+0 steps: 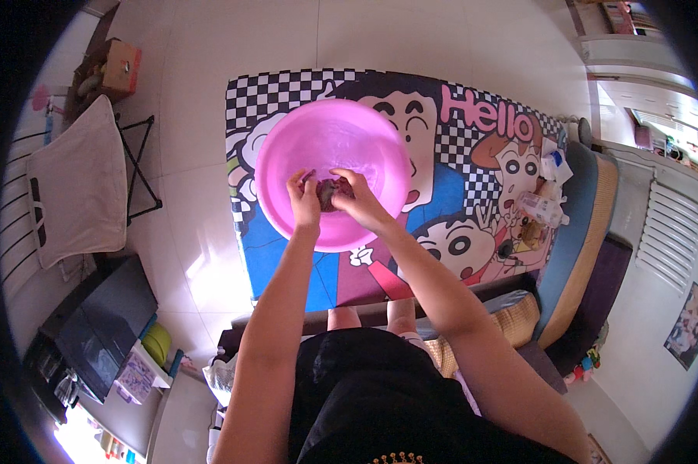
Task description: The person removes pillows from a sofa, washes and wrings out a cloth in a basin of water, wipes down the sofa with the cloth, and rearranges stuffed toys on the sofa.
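Observation:
A round pink plastic basin [285, 145] with what looks like clear water in it stands on a table covered by a cartoon-print cloth [302, 290]. Over the basin's near half, my left hand [305, 200] pinches the left end of a small dark, reddish-brown bundle [327, 194], perhaps wet fabric. My right hand [355, 200] grips the same bundle from the right, with its thumb pressed on it. What the bundle is exactly cannot be told. Both hands are close together, inside the basin's rim.
At the table's right end lie a clear plastic bottle [540, 210] and a white and blue packet [555, 166]. A blue-and-tan sofa part [584, 232] borders that end. To the left stand a folding chair [82, 185] and a cardboard box [120, 66].

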A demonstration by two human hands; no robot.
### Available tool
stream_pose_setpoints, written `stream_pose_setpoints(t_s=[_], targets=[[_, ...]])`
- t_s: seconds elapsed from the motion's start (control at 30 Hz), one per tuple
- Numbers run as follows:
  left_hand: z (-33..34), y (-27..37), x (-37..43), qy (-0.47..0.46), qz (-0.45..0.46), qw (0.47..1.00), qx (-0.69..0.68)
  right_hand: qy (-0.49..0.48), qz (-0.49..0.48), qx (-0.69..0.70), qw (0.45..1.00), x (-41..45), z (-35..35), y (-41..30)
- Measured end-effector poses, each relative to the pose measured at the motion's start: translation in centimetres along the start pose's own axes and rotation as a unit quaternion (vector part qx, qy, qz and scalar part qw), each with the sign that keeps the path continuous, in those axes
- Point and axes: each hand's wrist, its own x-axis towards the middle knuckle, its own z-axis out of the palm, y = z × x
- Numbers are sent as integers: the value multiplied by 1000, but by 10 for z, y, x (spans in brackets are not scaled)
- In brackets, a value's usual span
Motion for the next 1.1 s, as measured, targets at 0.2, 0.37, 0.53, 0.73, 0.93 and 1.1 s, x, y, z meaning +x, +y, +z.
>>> stream_pose_setpoints(t_s=[0.2,0.37,0.53,0.73,0.93,1.1], targets=[[-11,31,-16,-138,-142,967,-164,-58,-138,-250,957,-32,-24,-68],[-22,61,-34,-281,-181,917,-217,-5,-249,-365,897,-29,-34,-92],[-13,125,-73,-361,-243,879,-196,-39,-350,-433,830,-34,-56,-115],[-14,146,-92,-284,-173,941,-69,-10,-326,-360,874,-59,-69,-162],[-17,132,-94,-211,-148,949,-180,-10,-260,-182,948,-79,-80,-179],[-22,121,-96,-172,-129,952,-219,0,-284,-130,950,-87,-89,-190]])
